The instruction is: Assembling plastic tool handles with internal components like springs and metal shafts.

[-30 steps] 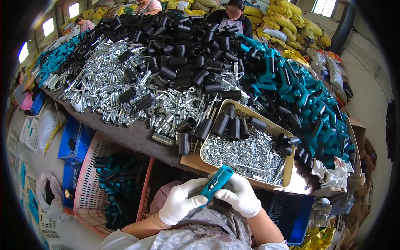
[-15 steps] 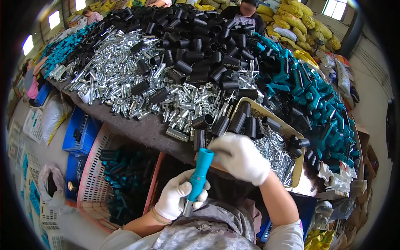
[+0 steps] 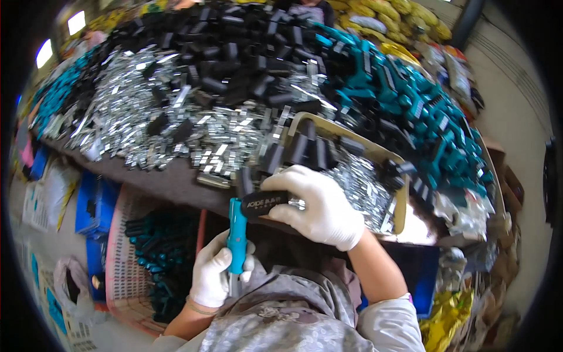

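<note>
In my gloved left hand [image 3: 210, 274] is a teal tube-shaped tool body [image 3: 237, 232], held nearly upright. A metal shank [image 3: 234, 286] comes out of its lower end. My gloved right hand [image 3: 321, 210] grips a black plastic sleeve [image 3: 264, 203] between thumb and fingers. The sleeve lies roughly level, its left end close beside the top of the teal body; whether they touch I cannot tell. Right behind that, another black sleeve [image 3: 244, 180] stands at the table's front edge.
Heaps of silvery metal parts [image 3: 132, 105], black sleeves [image 3: 234, 53] and teal housings [image 3: 404, 105] cover the table. A cream tray [image 3: 401, 205] holds small metal pieces and sleeves. Below left, a pink basket [image 3: 119, 258] contains teal and black parts; blue crates [image 3: 94, 205] stand beside it.
My right hand now shows a black sleeve in its grip, brought near the teal body's top. The teal body has become more upright. The whole view has shifted, with some blur.
</note>
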Tool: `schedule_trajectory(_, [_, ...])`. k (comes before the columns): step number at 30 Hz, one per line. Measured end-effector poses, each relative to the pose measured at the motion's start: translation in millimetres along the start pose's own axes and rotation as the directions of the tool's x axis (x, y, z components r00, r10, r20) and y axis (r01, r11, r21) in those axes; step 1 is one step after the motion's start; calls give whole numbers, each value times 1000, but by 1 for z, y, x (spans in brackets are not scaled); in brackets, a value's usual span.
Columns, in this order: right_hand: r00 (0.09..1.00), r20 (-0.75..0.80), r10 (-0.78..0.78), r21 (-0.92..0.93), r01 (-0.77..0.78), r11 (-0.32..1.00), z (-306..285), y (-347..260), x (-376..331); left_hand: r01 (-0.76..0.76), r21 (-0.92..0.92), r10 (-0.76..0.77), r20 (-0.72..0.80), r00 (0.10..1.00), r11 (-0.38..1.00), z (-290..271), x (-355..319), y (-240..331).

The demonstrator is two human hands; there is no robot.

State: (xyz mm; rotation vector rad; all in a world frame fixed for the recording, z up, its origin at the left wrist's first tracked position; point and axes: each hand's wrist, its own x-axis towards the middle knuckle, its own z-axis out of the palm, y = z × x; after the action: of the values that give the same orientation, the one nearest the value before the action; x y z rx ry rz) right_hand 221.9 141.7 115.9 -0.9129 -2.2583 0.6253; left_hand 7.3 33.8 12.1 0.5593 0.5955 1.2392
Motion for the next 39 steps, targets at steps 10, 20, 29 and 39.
schedule_trajectory(10, [941, -291, 171, 180, -122, 976, 42, 4, -132, 504, 99, -511, 253, 821, 858, 28, 16, -41])
schedule_trajectory(20, [978, -147, -147, 233, 179, 956, -19, 21, -153, -357, 865, -202, 443, 874, 353, 70, 19, -54])
schedule_trajectory(29, [906, -226, 358, -933, -308, 188, -105, 142, -53, -356, 883, -262, 437, 860, 306, 112, 11, -51])
schedule_trajectory(39, [908, -415, 59, -710, -364, 603, -121, 160, -65, -381, 846, -132, 455, 881, 374, 85, 11, -55])
